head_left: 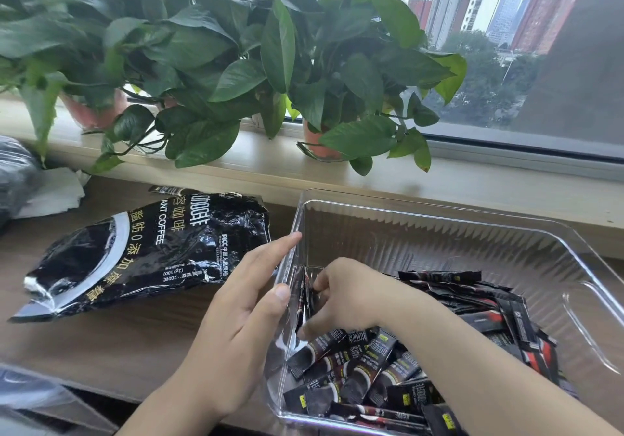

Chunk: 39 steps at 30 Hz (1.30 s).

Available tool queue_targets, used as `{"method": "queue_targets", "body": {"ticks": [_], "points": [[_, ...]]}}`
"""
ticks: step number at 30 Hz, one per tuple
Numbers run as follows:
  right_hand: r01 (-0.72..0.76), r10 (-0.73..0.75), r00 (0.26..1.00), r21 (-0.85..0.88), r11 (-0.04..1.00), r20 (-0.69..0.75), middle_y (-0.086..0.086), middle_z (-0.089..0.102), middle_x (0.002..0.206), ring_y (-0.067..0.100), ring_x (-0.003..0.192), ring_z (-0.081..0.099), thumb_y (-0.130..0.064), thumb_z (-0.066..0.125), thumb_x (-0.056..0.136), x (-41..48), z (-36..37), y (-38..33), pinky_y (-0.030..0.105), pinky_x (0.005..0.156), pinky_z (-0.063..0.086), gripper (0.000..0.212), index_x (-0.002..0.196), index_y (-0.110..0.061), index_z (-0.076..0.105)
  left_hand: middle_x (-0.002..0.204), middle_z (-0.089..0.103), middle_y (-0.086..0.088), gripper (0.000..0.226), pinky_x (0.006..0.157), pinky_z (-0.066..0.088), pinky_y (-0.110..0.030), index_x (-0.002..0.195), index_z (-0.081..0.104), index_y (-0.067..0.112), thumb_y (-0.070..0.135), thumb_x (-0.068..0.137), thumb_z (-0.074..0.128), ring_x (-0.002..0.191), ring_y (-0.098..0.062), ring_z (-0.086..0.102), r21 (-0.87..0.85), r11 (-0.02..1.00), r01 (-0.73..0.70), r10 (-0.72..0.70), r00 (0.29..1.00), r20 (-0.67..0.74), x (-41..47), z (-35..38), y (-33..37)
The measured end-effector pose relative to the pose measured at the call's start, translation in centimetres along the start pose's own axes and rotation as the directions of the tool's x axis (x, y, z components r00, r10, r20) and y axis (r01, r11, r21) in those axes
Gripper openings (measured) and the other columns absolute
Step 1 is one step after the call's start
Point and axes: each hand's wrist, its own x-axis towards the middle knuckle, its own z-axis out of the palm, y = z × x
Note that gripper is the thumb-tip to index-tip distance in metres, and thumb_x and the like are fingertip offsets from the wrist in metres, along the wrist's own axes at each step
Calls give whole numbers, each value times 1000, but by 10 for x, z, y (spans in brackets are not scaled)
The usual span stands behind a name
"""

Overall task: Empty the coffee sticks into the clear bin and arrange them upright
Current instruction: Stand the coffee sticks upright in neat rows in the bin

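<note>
First, nearest to the camera, there are two hands. The left hand (236, 304) lies flat on the outside of the left wall of the clear bin (439, 219), with straight, relaxed fingers and the thumb touching the rim; it grasps nothing. The right hand (347, 297) is inside the bin, and its fingers are curled around a few sticks that stand upright against that same wall. There is one bin, transparent, with ribbed walls and rounded corners, and it stands on the wooden table (118, 341). The coffee sticks (388, 364) fill its near and right part (too many to count, certainly some dozens). Most of them lie flat in a loose heap, crossing each other. Each is a narrow black sachet with a cup picture, white letters and a small yellow mark; some show a red side. Left of the bin lies one bag (152, 250), black and glossy, flattened and wrinkled, with the word COFFEE on it. Just behind the bag a single stick (162, 188) lies on the table, and further left is some white paper (57, 192). On the windowsill (270, 165) two pinkish pots (91, 111) show clearly under the leafy plants (236, 47). Behind them the window (506, 47) shows tall buildings.
</note>
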Motion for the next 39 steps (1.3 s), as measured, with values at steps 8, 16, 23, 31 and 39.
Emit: {"method": "queue_targets", "body": {"ticks": [8, 16, 23, 31, 39], "points": [[28, -37, 985, -58, 998, -167, 7, 71, 93, 22, 83, 69, -51, 90, 65, 6, 14, 0, 35, 70, 59, 60, 98, -6, 69, 145, 49, 16, 52, 110, 35, -40, 143, 47, 37, 41, 93, 38, 139, -10, 42, 0, 1000, 6, -6, 1000, -1, 0, 0, 0], [154, -131, 959, 74, 985, -253, -11, 71, 97, 4, 87, 67, -59, 88, 61, -2, 1, 22, 19, 75, 53, 89, 136, -19, 61, 144, 50, 18, 51, 108, 35, -37, 144, 46, 39, 44, 93, 39, 138, -8, 42, -10, 1000, 7, -7, 1000, -2, -1, 0, 0], [213, -172, 931, 97, 972, -321, -22, 74, 94, -16, 79, 62, -65, 80, 66, -25, -34, 55, 10, 74, 44, 68, 124, -33, 69, 145, 50, 16, 52, 107, 35, -37, 144, 47, 35, 46, 94, 39, 138, -10, 43, -53, 999, 7, -7, 1000, -7, 0, 2, 1], [51, -59, 960, -35, 998, -272, 4, 74, 72, 20, 65, 71, -55, 75, 81, 0, -1, 27, 32, 56, 59, 45, 79, -10, 77, 144, 49, 22, 52, 102, 38, -17, 142, 47, 41, 44, 91, 38, 137, -2, 42, -47, 999, 12, -12, 1000, -6, -1, 2, 2], [-119, 91, 951, -79, 990, -297, 0, 46, 55, 17, 49, 45, -39, 77, 82, 32, 16, 0, 26, 43, 32, 46, 56, -14, 48, 145, 49, 18, 53, 108, 33, -38, 143, 47, 40, 43, 91, 39, 139, -8, 40, -59, 998, 12, -12, 1000, -1, 0, 2, 1]]}}
